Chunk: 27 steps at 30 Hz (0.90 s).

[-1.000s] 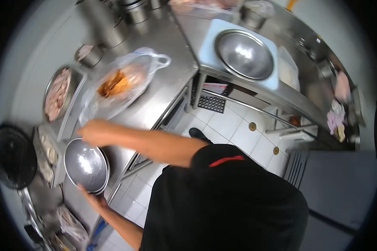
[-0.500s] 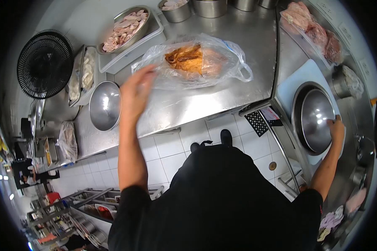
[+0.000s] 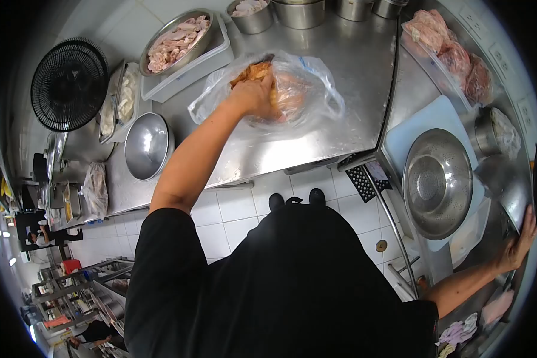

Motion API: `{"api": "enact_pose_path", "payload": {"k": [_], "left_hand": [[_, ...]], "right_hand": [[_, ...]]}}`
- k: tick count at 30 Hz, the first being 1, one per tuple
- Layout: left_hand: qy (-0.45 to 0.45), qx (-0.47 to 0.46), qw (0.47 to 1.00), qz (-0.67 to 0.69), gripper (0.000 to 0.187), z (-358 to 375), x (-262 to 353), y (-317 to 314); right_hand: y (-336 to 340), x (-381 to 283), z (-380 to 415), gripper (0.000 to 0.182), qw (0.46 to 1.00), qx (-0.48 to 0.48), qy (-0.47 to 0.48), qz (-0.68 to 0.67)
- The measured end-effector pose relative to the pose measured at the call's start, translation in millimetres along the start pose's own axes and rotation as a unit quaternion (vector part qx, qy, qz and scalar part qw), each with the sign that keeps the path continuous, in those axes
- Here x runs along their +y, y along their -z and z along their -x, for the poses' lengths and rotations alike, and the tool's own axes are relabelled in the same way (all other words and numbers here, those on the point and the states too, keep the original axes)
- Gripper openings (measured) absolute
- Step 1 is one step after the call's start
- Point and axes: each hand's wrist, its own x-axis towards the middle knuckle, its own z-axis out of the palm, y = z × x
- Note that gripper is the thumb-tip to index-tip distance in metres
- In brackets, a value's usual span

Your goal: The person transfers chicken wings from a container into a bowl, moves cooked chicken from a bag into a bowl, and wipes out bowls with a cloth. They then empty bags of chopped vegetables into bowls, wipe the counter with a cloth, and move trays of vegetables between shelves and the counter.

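My left hand reaches into a clear plastic bag on the steel counter. Its fingers press into orange-brown coated food, partly hidden by the hand and the plastic. At the far right, my right hand is at the edge of a shiny metal bowl, which is tilted near the wall. The fingers lie along the rim, and the grip is partly hidden. Between the hands, a perforated metal colander rests on a pale blue cutting board.
Another metal bowl stands at the counter's left edge. Behind it are a black fan and a bowl of raw chicken pieces on a plastic tub. Bagged raw meat lies at the back right. People appear far left.
My right hand has moved the metal bowl out of the colander towards the right wall. My left hand has gone from beside the bag into it, and the bag has bunched up.
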Motion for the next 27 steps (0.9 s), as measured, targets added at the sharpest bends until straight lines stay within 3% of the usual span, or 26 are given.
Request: {"api": "enact_pose_path", "payload": {"k": [1,3,4,7,9,10,11,12,13,15,16,17,19,20,22,23,25,27], "left_hand": [[0.003,0.007,0.999,0.045,0.113,-2.9,-6.8,0.1],[0.005,0.019,0.991,0.136,0.114,-10.0,-23.4,-7.7],[-0.001,0.022,0.988,0.150,0.111,-13.8,-25.4,-11.2],[-0.002,0.019,0.979,0.205,0.101,-16.9,-34.2,-30.5],[0.004,0.018,0.967,0.252,0.093,-20.5,-38.3,-40.2],[0.004,0.011,0.959,0.284,0.097,-21.3,-42.1,-47.6],[0.003,0.004,0.949,0.315,0.101,-23.4,-46.2,-54.4],[0.002,-0.003,0.938,0.346,0.104,-23.6,-49.3,-57.7],[0.011,-0.015,0.938,0.345,0.104,-20.3,-49.3,-57.4],[0.031,-0.042,0.938,0.343,0.104,-2.0,-40.3,-46.9],[0.024,-0.041,0.940,0.338,0.098,10.5,-36.5,-36.1],[0.016,-0.063,0.907,0.416,0.095,6.2,-39.7,-38.3],[0.004,-0.114,0.820,0.561,0.090,-5.3,-47.7,-61.4],[0.026,-0.142,0.783,0.605,0.079,-16.2,-52.8,-70.5],[-0.031,-0.099,0.774,0.625,0.074,-17.1,-58.6,-74.6],[-0.061,-0.076,0.768,0.633,0.072,-17.7,-60.4,-75.6],[0.028,-0.014,0.816,0.578,0.056,-20.4,-61.9,-83.0],[0.065,0.031,0.831,0.552,0.051,-15.9,-64.5,-83.3]], "right_hand": [[7.2,7.8,-2.1,0.045,0.998,0.013,0.029,0.057],[-14.6,30.5,21.2,0.042,0.975,0.072,-0.110,0.178],[-24.5,23.0,7.7,0.043,0.970,0.060,-0.159,0.176],[-81.1,-63.4,-74.1,0.050,0.952,-0.061,-0.293,0.063],[-163.3,-102.0,-98.2,0.055,0.940,-0.135,-0.312,0.016],[-213.9,-110.5,-99.1,0.059,0.912,-0.218,-0.346,0.019],[-229.2,-149.8,-108.6,0.064,0.907,-0.264,-0.323,-0.049],[-304.5,-139.6,-77.6,0.067,0.954,-0.159,-0.218,-0.132],[-315.3,-172.4,-79.5,0.064,0.908,-0.240,-0.293,-0.178],[-330.4,-214.3,-79.9,0.057,0.873,-0.334,-0.314,-0.168],[-324.2,-227.2,-82.3,0.051,0.904,-0.267,-0.283,-0.176],[-298.8,-250.0,-98.7,0.046,0.930,-0.195,-0.250,-0.184],[-238.6,-312.1,-148.9,0.039,0.956,-0.062,-0.058,-0.282],[-200.4,-347.2,-171.7,0.029,0.878,-0.160,-0.014,-0.452],[-204.1,-403.9,-156.6,0.036,0.822,-0.255,0.146,-0.488],[-196.9,-418.4,-160.1,0.039,0.827,-0.346,0.155,-0.415],[-185.4,-434.7,-165.5,0.047,0.803,-0.514,0.167,-0.251],[-236.9,-420.5,-137.4,0.046,0.872,-0.446,0.135,-0.152]]}}
